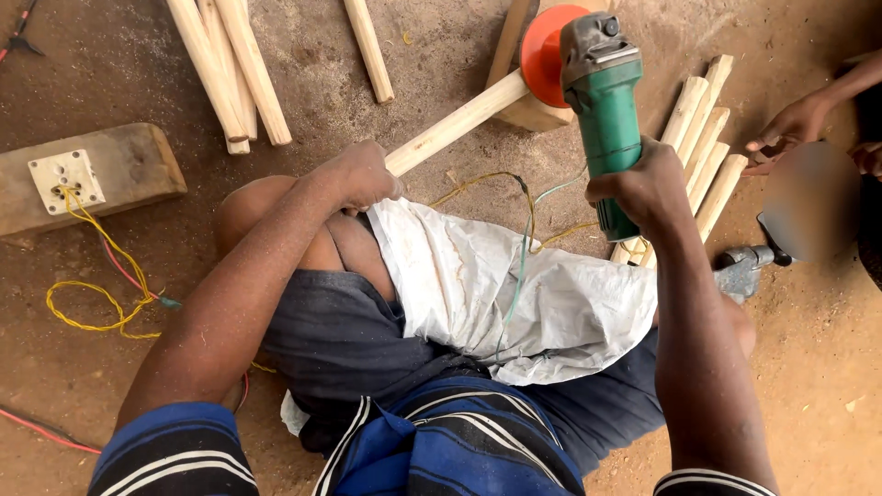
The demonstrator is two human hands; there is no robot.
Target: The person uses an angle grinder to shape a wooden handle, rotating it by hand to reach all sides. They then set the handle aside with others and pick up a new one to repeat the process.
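Nearest the camera is the person's blue striped shirt (441,445), with dark shorts (358,354) below it and a white woven sack (514,294) spread over the lap, the person sitting on the bare dirt floor (808,367). The left hand (363,174) is clamped around the near end of a pale wooden stick (455,124), which slants up and away to the right. The right hand (643,188) is closed tight around the body of a green angle grinder (606,110), held upright above the lap; its orange disc (544,55) touches the far end of the stick, where the stick rests on a wooden block (528,112). A thin green and yellow cable (519,230) runs from the grinder down across the sack. Just right of the grinder, 5 or so similar sticks (703,147) lie side by side on the floor, and more sticks (230,64) lie in a loose bunch toward the top left corner. At the left edge a wooden plank (129,165) carries a white socket plate (66,181), with yellow wire (101,276) trailing from it in loops over the floor. At the right edge another person's hand (790,129) reaches in with fingers spread, near the row of sticks, and a second grey power tool (744,266) lies on the floor below it
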